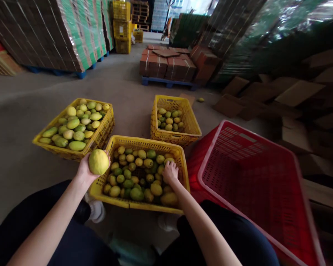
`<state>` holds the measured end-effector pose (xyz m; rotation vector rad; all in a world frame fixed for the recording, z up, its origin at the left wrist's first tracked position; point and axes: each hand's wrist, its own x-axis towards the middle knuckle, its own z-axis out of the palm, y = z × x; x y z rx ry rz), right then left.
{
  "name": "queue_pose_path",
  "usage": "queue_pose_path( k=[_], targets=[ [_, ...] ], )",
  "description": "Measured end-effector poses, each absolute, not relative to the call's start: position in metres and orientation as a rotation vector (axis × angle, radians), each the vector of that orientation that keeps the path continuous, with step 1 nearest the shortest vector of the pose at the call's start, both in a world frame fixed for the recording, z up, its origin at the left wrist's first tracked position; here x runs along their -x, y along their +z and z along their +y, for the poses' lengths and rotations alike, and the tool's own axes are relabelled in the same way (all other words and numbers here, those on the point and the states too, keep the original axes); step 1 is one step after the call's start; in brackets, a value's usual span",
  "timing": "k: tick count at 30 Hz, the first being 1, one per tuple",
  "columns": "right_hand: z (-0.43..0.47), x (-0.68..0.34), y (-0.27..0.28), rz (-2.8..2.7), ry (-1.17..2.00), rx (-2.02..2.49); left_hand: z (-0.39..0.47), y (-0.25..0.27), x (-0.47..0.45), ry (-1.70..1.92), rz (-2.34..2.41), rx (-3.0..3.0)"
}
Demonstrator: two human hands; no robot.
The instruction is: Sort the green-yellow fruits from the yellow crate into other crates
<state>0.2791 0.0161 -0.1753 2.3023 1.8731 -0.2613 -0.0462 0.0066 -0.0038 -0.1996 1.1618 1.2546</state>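
A large yellow lemon (98, 162) rests in my left hand (86, 170), whose fingers curl around it from behind, over the left rim of the middle yellow crate (147, 205). Many yellow and green lemons (156, 189) lie inside that crate. My right hand (171, 172) reaches into its right side. The right fingers bend down over a lemon (169, 160) there; the fingertips are partly hidden.
At left stands a yellow crate (108, 123) heaped with larger lemons. Another yellow crate (194, 127) behind holds fewer. A red crate (211, 155) is at right, near cardboard pieces (296, 94). Boxes on a blue pallet (169, 83) stand further back.
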Motion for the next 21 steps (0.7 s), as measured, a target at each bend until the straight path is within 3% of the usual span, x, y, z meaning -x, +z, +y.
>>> queue_pose_path(
  k=[11,16,21],
  targets=[
    [0.077,-0.292,-0.198,1.97,-0.297,-2.374,0.012,-0.008,0.06,1.309,1.233,0.169],
    [0.062,-0.317,-0.207,1.714,-0.418,-2.471,0.014,-0.005,0.061,1.296,1.282,0.192],
    [0.049,-0.289,-0.208,1.794,-0.292,-2.464,0.016,-0.006,0.061,1.275,1.273,0.182]
  ],
)
